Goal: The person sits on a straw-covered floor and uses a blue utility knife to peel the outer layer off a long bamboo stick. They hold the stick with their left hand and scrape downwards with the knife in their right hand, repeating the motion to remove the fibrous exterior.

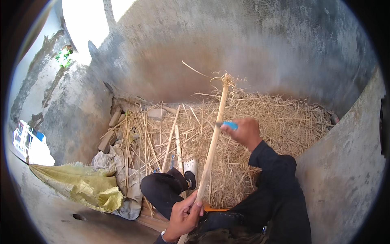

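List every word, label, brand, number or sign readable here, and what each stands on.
None can be read.
Pale stick: no lettering visible.
Blue-handled tool in the right hand: no lettering can be made out.
White shoe: any marks are too small to read.
White-and-blue object at far left: too blurred to tell.
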`<state>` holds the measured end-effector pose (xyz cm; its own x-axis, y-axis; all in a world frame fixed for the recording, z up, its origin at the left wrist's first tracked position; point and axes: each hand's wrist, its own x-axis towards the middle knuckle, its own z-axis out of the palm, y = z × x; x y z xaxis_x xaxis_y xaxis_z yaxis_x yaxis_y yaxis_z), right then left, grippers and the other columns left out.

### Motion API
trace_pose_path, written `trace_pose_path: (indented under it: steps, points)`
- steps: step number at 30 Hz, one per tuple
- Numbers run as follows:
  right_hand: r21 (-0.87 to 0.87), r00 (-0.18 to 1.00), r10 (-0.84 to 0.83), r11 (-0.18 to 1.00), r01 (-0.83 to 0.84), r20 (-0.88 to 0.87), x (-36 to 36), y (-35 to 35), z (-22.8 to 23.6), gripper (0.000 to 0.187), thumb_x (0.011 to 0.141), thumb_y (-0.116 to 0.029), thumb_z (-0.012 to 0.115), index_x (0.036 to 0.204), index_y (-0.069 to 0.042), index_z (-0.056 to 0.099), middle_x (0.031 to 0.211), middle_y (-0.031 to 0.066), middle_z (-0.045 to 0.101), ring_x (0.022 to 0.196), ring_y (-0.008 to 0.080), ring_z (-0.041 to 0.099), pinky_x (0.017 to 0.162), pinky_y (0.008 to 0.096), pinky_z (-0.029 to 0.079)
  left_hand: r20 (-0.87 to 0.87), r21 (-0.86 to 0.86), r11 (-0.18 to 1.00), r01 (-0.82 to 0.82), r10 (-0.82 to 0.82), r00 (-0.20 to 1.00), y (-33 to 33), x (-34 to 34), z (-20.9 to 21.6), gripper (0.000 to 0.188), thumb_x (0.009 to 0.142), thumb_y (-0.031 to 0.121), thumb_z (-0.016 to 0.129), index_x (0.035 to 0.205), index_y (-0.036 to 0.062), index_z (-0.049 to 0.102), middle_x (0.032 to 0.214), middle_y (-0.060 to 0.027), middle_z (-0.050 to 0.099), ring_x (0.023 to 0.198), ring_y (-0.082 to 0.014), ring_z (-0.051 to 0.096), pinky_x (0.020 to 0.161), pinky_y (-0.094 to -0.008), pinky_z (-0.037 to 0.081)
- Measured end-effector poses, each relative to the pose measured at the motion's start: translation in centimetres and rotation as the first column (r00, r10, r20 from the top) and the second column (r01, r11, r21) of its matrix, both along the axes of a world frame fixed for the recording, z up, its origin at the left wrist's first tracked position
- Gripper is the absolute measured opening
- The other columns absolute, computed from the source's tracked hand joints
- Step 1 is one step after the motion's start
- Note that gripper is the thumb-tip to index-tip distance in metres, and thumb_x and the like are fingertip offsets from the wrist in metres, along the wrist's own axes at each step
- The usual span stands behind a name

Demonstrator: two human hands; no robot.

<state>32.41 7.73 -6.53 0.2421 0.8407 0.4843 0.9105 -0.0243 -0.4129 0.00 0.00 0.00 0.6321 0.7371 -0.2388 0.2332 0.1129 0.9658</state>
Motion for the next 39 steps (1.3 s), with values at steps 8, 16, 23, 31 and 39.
trace_pose_path:
  steps: [8, 16, 23, 31, 39]
  points:
    - [0.042, 0.958, -0.285, 0.957, 0.286, -0.037, 5.0, 2.4, -0.9, 0.07, 0.077, -0.078, 0.051, 0.056, -0.012, 0.064, 0.045, 0.0081, 0.05, 0.045, 0.026, 0.055, 0.044, 0.0387, 0.043, -0.009, 0.11, 0.992, 0.066, -0.066, 0.998, -0.2, 0.1, 0.0, 0.039, 0.098, 0.007, 0.049, 0.136, -0.0039, 0.046, 0.069, 0.0006, 0.054, 0.06, -0.0016, 0.045, 0.052, -0.0171, 0.036]
    - [-0.062, 0.936, -0.328, 0.944, 0.323, -0.13, 4.9, 2.1, -0.3, 0.078, 0.079, -0.081, 0.045, 0.047, -0.01, 0.055, 0.04, 0.0039, 0.045, 0.036, 0.0195, 0.047, 0.039, 0.0348, 0.036, 0.025, -0.085, 0.996, 0.001, 0.001, 1.0, -0.9, -1.0, -0.6, 0.041, 0.099, 0.01, 0.048, 0.14, 0.001, 0.044, 0.069, 0.0014, 0.054, 0.048, -0.0013, 0.042, 0.043, -0.017, 0.034]
    - [0.135, 0.975, 0.201, 0.968, -0.212, 0.095, -4.5, -2.7, -0.3, 0.078, 0.077, -0.082, 0.045, 0.047, -0.012, 0.056, 0.039, 0.003, 0.045, 0.035, 0.0191, 0.048, 0.038, 0.0349, 0.036, 0.053, -0.034, 0.998, -0.044, 0.046, 0.998, 0.8, 0.1, -0.2, 0.043, 0.099, 0.016, 0.05, 0.139, 0.0, 0.044, 0.069, 0.0006, 0.053, 0.044, -0.0023, 0.041, 0.039, -0.0171, 0.033]
    - [0.058, 0.994, 0.099, 0.994, -0.096, -0.052, -3.1, -1.8, -0.6, 0.074, 0.079, -0.078, 0.047, 0.054, -0.01, 0.061, 0.043, 0.0073, 0.048, 0.039, 0.0239, 0.052, 0.041, 0.0381, 0.04, 0.039, -0.075, 0.996, -0.047, 0.05, 0.998, 0.0, 0.4, 0.3, 0.043, 0.099, 0.015, 0.05, 0.139, 0.0004, 0.045, 0.068, 0.0007, 0.052, 0.043, -0.0023, 0.041, 0.039, -0.0173, 0.032]
    - [0.142, 0.986, 0.015, 0.99, 0.009, -0.165, -2.1, -0.1, -2.4, 0.076, 0.079, -0.08, 0.046, 0.049, -0.011, 0.057, 0.042, 0.006, 0.048, 0.039, 0.023, 0.053, 0.041, 0.0369, 0.04, 0.033, -0.011, 0.998, -0.06, 0.06, 0.998, -0.7, 0.2, 0.8, 0.042, 0.098, 0.013, 0.051, 0.138, -0.0002, 0.046, 0.069, 0.0007, 0.054, 0.044, -0.0014, 0.041, 0.04, -0.0173, 0.031]
